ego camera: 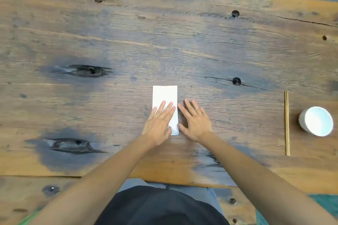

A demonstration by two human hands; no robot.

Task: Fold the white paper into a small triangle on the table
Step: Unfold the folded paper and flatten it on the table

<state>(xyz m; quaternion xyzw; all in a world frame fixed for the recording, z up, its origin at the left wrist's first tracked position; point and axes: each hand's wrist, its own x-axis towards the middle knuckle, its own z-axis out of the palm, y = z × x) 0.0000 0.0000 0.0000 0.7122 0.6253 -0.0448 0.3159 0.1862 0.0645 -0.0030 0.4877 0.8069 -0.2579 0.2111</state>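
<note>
Dark clothing at the near table edge, then two bare forearms reaching forward over the wood. Left hand (158, 123) lies flat on the lower half of the paper (165, 97), fingers spread and straight, pressing, gripping nothing. Right hand (195, 120) lies flat on the bare table (128, 42) just beside the paper's right edge, fingers open, empty; its thumb and forefinger seem to touch that edge.

Paper sits near the middle of the table, closer to the near edge, as a narrow upright rectangle. Judgement: likely folded once or more lengthwise, crease being flattened; no diagonal fold shows, so the triangle folds are left. Early to middle stage.

Count: one paper, two hands. Toward the right edge, one pair of chopsticks (286, 122) lying lengthwise, one white cup (316, 121) beyond them.
</note>
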